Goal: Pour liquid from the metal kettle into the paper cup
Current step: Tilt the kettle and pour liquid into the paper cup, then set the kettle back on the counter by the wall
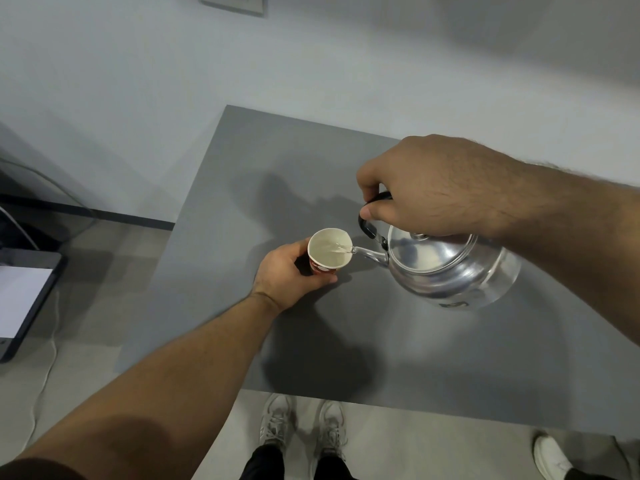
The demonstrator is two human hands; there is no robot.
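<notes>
Tilting the kettle (450,268) by its handle, the right hand (433,188) is pouring into the cup (329,252), which the left hand (287,275) is gripping on the surface (450,358).

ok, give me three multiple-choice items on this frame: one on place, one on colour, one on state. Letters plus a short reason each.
1. Where is the tip of the kettle spout?
A. At the rim of the cup
B. Resting flat on the table
C. Pointing away from the cup

2. What colour is the kettle's handle?
A. Red
B. Black
C. White

3. What is happening with the water?
A. Nothing leaves the spout
B. It spills on the table
C. It runs from the spout into the cup

Answers:
1 A, the spout end meets the cup's right rim.
2 B, the part showing under the right hand is black.
3 C, a clear stream enters the cup, which the left hand steadies and which already holds liquid.
</notes>
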